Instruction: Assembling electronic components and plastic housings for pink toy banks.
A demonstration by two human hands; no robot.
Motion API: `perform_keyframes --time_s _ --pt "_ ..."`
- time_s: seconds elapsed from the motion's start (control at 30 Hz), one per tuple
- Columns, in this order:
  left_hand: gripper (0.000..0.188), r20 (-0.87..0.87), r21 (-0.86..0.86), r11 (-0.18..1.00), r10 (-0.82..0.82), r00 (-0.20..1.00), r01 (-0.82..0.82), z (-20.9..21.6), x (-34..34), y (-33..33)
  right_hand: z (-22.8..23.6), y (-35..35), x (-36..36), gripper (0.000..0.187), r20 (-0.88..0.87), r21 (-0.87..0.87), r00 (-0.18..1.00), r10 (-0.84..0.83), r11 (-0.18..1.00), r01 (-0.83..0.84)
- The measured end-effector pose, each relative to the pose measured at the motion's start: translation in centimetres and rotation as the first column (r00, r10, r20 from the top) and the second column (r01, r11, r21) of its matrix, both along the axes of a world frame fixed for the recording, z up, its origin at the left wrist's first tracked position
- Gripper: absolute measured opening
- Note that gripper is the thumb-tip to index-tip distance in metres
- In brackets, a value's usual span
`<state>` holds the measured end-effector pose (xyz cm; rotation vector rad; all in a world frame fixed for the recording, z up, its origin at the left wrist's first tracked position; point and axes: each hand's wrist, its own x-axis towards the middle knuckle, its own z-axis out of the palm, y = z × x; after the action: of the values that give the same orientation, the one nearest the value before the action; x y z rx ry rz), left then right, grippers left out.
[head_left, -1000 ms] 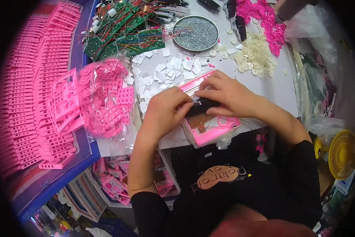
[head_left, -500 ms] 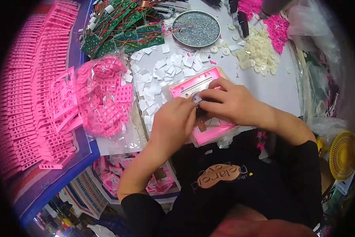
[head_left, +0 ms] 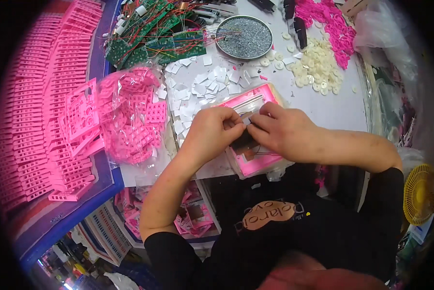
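Note:
A pink plastic housing (head_left: 251,167) lies on the table in front of me, with a dark flat part (head_left: 244,142) and thin wires inside it. Over its middle, my left hand (head_left: 213,131) is closed, thumb and forefinger pinched together. My right hand (head_left: 288,131) comes in from the other side, also closed, its fingertips almost meeting the left ones. A small pale piece (head_left: 247,121) shows between the two sets of fingertips. Which hand grips it is too small to tell. Metal rods (head_left: 251,102) run along the housing's far side.
White paper squares (head_left: 211,79) lie scattered beyond my left hand. Behind stand a round tin of small metal parts (head_left: 244,37) and wired green circuit boards (head_left: 154,43). Cream discs (head_left: 318,67) and pink pieces (head_left: 340,38) are far right; bagged pink parts (head_left: 130,116) and stacked pink housings (head_left: 30,106) left.
My fingertips have drawn slightly apart and shifted, with the left hand turned so its thumb and forefinger show. More of the dark part is uncovered. The view has moved a little.

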<state>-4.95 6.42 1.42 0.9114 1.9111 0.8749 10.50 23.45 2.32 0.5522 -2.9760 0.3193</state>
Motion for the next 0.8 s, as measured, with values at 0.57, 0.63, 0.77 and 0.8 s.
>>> perform_keyframes --time_s 0.57,0.63,0.77,0.8 --pt "0.017 -0.306 0.052 0.981 -0.163 0.938 0.187 0.4 -2.0 1.2 4.9 5.7 -0.7 0.056 -0.317 -0.432 0.944 -0.091 0.9 -0.058" --pt "0.022 -0.556 0.277 0.961 0.151 0.817 0.01 1.3 -4.1 5.2 6.3 10.0 0.5 0.047 -0.623 -0.494 0.666 -0.411 0.866 0.072" --pt "0.023 -0.794 0.125 0.992 0.109 0.598 -0.015 -3.4 -6.8 13.9 7.8 17.2 -0.5 0.06 -0.655 -0.712 0.308 -0.69 0.7 0.053" --pt "0.022 -0.829 0.046 0.999 0.024 0.558 0.025 -4.3 -7.1 14.5 7.5 18.4 -1.5 0.071 -0.632 -0.738 0.361 -0.686 0.675 -0.009"
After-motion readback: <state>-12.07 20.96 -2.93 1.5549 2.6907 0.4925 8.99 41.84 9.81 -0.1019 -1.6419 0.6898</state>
